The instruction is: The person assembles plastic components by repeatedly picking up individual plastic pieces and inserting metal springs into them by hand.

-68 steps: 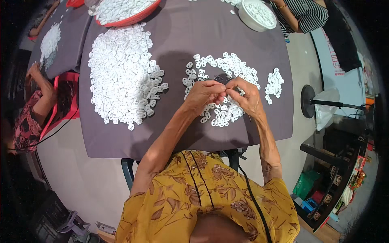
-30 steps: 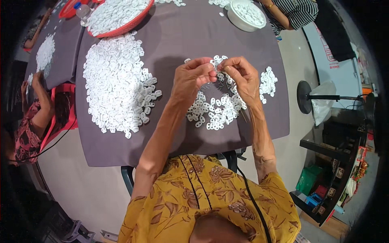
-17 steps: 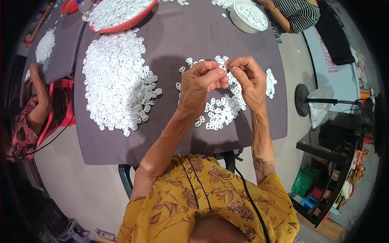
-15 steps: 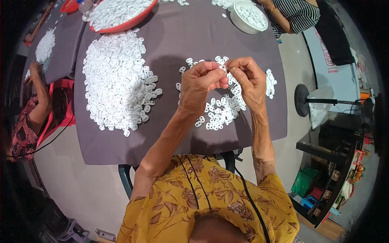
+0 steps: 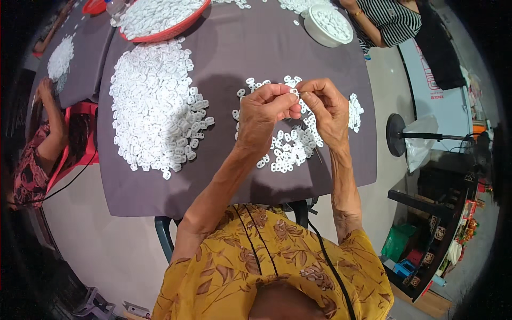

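Over the table my two hands meet, fingertips nearly touching. My left hand (image 5: 258,120) pinches a small white plastic piece (image 5: 294,92) with a hole in it between thumb and forefinger. Close beside it, the thumb and forefinger of my right hand (image 5: 332,114) are pressed together at the piece's edge; whatever they grip is too small to make out. Below the hands lies a loose cluster of white oval two-holed pieces (image 5: 290,156). A thin dark rod-like thing shows partly by my right wrist; whether it is held or lying there I cannot tell.
A large heap of white pieces (image 5: 149,106) covers the left of the grey tablecloth (image 5: 224,178). Farther back stand a heaped red basket (image 5: 178,30) and a full white bowl (image 5: 314,36). More pieces (image 5: 355,113) lie right of my hand. Other people sit at left and far right.
My hands keep almost the same place and pinch, with a slight shift of the right fingers. The whole view has moved a little. At far left the other person's hand has moved slightly.
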{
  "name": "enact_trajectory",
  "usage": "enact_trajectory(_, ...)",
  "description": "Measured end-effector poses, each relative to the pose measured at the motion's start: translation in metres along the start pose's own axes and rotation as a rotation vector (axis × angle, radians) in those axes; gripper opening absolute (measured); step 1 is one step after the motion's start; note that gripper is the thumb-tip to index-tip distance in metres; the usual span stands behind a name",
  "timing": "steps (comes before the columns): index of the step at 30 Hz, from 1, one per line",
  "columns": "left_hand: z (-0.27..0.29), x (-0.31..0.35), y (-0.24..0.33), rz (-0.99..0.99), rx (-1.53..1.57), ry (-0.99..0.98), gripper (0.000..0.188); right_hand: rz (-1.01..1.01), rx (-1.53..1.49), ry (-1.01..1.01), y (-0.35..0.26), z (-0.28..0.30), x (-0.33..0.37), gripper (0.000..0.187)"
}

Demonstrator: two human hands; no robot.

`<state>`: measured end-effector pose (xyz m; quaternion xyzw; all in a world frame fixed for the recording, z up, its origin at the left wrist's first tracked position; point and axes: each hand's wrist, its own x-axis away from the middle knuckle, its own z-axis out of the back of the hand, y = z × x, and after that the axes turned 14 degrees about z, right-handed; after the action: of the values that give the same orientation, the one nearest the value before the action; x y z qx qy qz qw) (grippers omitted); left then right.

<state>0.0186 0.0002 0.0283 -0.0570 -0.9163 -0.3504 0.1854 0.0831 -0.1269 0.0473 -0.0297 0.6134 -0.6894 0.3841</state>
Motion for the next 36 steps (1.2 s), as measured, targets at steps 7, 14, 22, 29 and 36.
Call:
enact_trajectory(7, -0.001, 0.001, -0.001, -0.021, -0.030, 0.008, 0.018, 0.014, 0.021, 0.017, -0.002, -0.003, 0.000, 0.003)
enact_trajectory(14, 0.001, -0.001, -0.005, -0.012, 0.002, 0.022, 0.019, 0.030, 0.063, -0.001, -0.001, -0.003, -0.002, 0.003)
enact_trajectory(22, 0.003, -0.002, 0.001, 0.016, 0.166, 0.004, 0.014, -0.106, -0.121, 0.135, -0.001, -0.007, -0.006, 0.009)
enact_trajectory(29, 0.009, -0.007, -0.008, -0.015, 0.209, 0.014, 0.012, -0.067, 0.097, 0.007, 0.000, -0.012, -0.002, 0.008)
enact_trajectory(36, 0.009, -0.003, -0.001, -0.065, -0.077, 0.040, 0.017, -0.138, 0.142, -0.145, -0.002, 0.005, -0.014, 0.012)
